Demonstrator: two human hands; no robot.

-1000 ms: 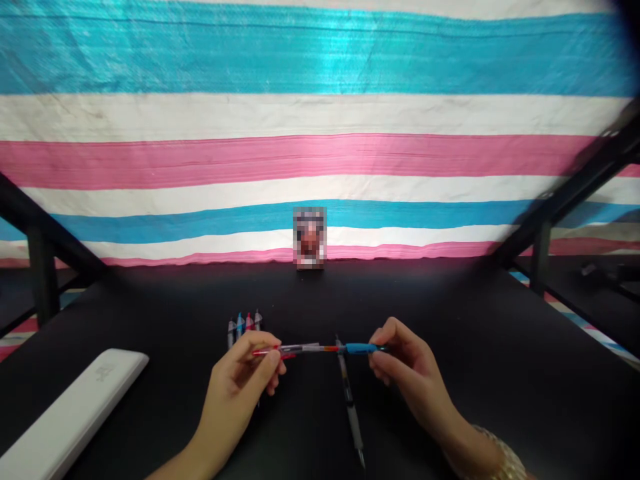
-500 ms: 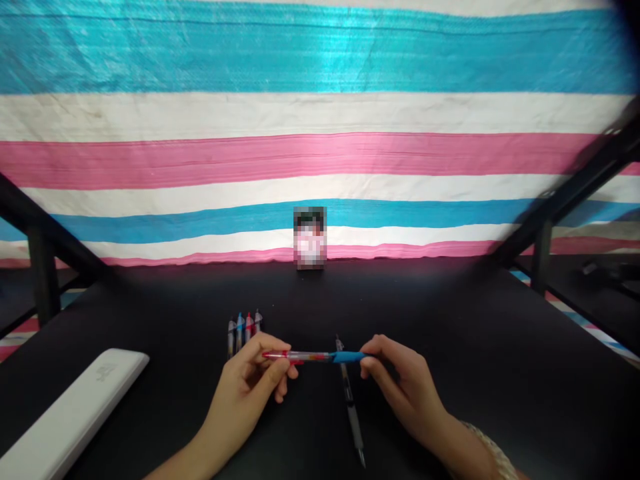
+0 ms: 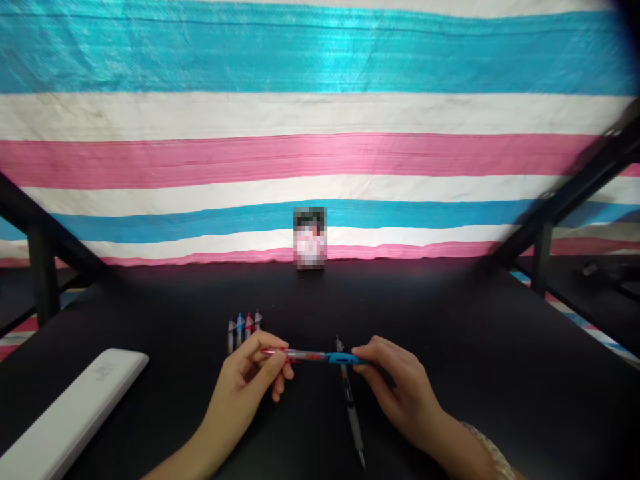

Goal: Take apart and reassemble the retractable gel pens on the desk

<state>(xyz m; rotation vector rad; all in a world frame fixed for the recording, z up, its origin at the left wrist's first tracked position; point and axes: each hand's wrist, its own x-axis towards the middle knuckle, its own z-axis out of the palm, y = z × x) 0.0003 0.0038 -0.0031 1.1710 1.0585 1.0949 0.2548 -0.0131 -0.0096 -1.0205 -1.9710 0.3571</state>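
Observation:
Level above the black table, a pen spans the gap between my two hands. It has a red end at the left, a see-through barrel in the middle and a bright blue section at the right. My left hand pinches the red end between thumb and fingers. At the other side, my right hand has thumb and forefinger closed on the blue end, whose tip they hide. Beneath the held pen lies a grey and black pen, its point toward me, touching neither hand.
Several pens stand in a row behind my left hand, partly covered by it. A long white case-like object lies at the left. Far back on the black table is a small blurred-out item, before a striped sheet. Dark frame bars flank the table.
My right hand has shifted slightly left along with the pen's blue section, which now shows a different side, as if turned. My left hand is nearly unmoved. The other pens lie as before.

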